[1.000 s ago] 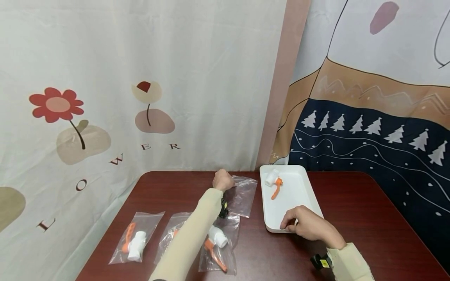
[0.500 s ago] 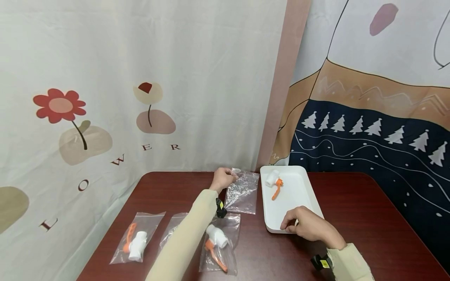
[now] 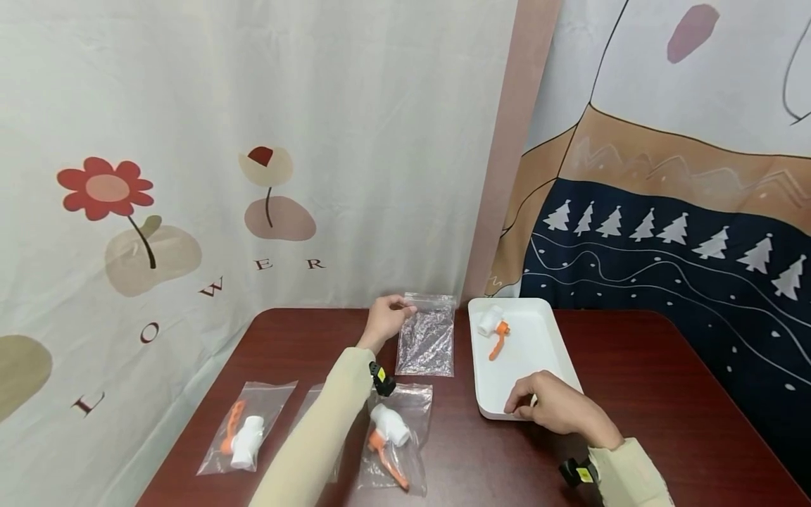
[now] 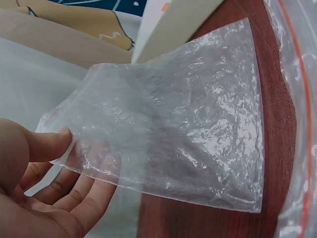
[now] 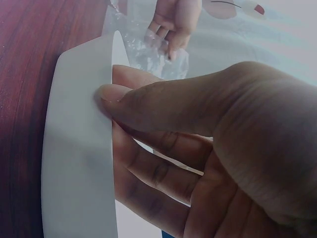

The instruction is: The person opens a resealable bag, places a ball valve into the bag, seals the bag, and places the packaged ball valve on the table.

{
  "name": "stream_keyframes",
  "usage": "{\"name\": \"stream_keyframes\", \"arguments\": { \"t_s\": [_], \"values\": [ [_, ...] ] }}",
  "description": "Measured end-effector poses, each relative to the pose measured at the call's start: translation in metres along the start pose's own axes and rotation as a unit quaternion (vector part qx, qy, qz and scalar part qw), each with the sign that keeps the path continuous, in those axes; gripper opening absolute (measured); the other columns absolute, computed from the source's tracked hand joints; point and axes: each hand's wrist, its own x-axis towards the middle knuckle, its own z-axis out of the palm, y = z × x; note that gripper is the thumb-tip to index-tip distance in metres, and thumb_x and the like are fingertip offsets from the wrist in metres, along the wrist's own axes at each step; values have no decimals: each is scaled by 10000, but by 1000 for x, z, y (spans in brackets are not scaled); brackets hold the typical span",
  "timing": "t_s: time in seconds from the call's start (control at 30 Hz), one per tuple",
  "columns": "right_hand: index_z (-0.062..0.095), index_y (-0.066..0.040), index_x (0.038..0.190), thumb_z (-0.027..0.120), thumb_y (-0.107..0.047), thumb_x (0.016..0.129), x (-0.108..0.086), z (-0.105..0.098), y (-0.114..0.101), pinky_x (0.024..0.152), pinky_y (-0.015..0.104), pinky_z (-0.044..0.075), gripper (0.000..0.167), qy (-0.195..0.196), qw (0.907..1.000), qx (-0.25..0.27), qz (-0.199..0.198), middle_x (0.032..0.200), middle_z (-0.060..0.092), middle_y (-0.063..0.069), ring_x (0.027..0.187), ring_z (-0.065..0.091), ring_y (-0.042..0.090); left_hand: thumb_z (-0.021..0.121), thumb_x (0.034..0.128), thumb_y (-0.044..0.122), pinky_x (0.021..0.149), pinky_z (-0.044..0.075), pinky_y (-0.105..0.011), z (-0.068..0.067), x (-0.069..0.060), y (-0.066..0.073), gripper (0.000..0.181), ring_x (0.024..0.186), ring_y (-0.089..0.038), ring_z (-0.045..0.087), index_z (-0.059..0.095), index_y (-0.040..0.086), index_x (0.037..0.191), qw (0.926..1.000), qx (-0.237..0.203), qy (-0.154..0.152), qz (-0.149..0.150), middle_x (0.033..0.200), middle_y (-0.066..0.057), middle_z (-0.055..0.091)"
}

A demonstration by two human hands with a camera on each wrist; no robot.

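Note:
At the back of the table, my left hand pinches one edge of a clear zip-lock bag between thumb and fingers. In the left wrist view the bag looks flat, with no part inside. My right hand grips the near wall of a white tray; in the right wrist view the thumb lies outside that wall and the fingers inside. A white plastic valve with an orange handle lies at the tray's far left.
Toward the front left lie a bagged white valve with an orange handle and another bagged valve. A further bag is mostly hidden under my left forearm. A printed curtain hangs behind the table.
My left hand has drawn back slightly to the left, and the bag has turned from lying askew to hanging straighter, its top edge raised. My right hand and the tray have stayed put.

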Motion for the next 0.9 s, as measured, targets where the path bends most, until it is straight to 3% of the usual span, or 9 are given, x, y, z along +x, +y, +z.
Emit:
{"name": "stream_keyframes", "arguments": {
  "t_s": [0.23,0.43,0.63,0.9],
  "values": [
    [795,-159,883,739,3,871,0,-1,0,619,191,472,172,-39,9999,100,-31,886,756,-77,742,523,-22,721,975,254,772,531,-348,-12,-13,8,124,991,-231,691,766,154,1034,9996,-245,97,34,1138,-67,731],
    [795,-163,879,737,6,864,0,0,1,634,191,476,180,-22,10000,66,-30,886,756,-78,760,532,-22,716,979,251,766,595,-349,-17,-25,12,154,897,-202,730,759,127,1058,9985,-515,79,178,1031,-71,747],
    [793,-164,883,729,13,865,1,0,2,634,193,484,188,-56,9999,86,-6,888,755,-78,747,531,-30,718,969,146,767,646,-362,-19,-38,20,165,841,-262,768,741,21,1075,9917,-1190,-6,493,1008,-167,752],
    [793,-167,897,736,-27,886,2,0,0,623,199,488,152,-129,9998,153,59,885,750,-98,738,528,-25,732,951,128,765,648,-362,-22,-61,30,118,841,-283,779,757,42,1028,9869,-1288,39,970,974,-180,769]
  ]
}}
